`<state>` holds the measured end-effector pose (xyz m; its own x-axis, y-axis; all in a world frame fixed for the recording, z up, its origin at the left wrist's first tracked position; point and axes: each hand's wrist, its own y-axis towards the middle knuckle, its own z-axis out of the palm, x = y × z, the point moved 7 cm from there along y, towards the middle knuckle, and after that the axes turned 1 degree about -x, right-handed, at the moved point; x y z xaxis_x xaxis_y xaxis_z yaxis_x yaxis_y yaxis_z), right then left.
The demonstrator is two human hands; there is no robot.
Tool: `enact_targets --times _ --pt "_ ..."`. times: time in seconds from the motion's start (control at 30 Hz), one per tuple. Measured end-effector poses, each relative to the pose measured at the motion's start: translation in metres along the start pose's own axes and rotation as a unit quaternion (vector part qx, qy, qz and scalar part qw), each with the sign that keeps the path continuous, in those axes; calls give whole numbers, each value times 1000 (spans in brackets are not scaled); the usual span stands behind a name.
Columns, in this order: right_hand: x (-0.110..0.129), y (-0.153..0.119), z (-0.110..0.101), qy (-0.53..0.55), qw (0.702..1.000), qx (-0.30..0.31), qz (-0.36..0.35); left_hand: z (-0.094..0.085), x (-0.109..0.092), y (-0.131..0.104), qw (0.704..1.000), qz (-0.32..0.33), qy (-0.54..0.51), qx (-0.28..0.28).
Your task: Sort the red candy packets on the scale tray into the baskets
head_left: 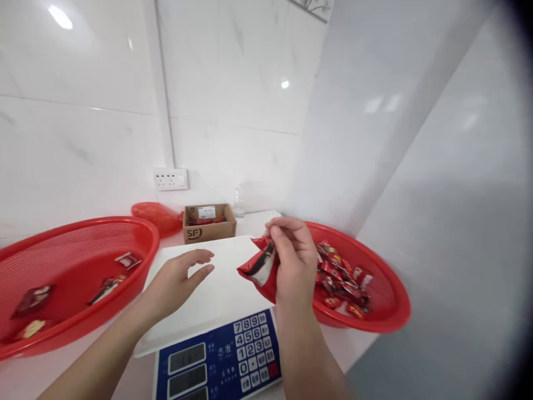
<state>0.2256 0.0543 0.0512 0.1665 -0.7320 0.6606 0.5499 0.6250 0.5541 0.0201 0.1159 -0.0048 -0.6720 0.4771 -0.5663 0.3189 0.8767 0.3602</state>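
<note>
My right hand (pixel 295 258) grips a red snack packet (pixel 263 270) with black and white print, held above the right part of a weighing scale's white pan (pixel 233 291). Over the pan's left side is my left hand (pixel 183 278), thumb and fingers apart and nothing between them. Below the pan, the scale's blue panel (pixel 219 344) shows number keys and several display windows. Behind my right hand, a red plastic basket (pixel 393 300) holds a pile of small red wrapped snacks (pixel 339 278). The far side of the held packet is hidden by my fingers.
Another red basket (pixel 145 222) on the left contains a few scattered packets (pixel 35 300). A small cardboard box (pixel 210 230), a red plastic bag (pixel 156 216) and a clear bottle (pixel 239 203) stand by the tiled wall, under a socket (pixel 170 179).
</note>
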Motion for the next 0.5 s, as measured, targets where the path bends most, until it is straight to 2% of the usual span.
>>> enact_targets --times 0.07,0.13,0.3,0.4,0.5 --pt "-2 -1 -6 -110 993 37 -11 7 -3 -1 999 6 -16 33" --pt "-4 3 -21 -233 971 56 -17 10 -3 -3 997 5 -24 69" --pt "-7 29 -83 -421 905 64 4 3 8 -13 992 -20 -72 104" --pt "-14 46 -117 -531 840 101 52 2 14 -18 988 -30 -93 120" --pt "-34 52 -141 -619 740 211 157 3 13 -21 985 -30 -106 133"
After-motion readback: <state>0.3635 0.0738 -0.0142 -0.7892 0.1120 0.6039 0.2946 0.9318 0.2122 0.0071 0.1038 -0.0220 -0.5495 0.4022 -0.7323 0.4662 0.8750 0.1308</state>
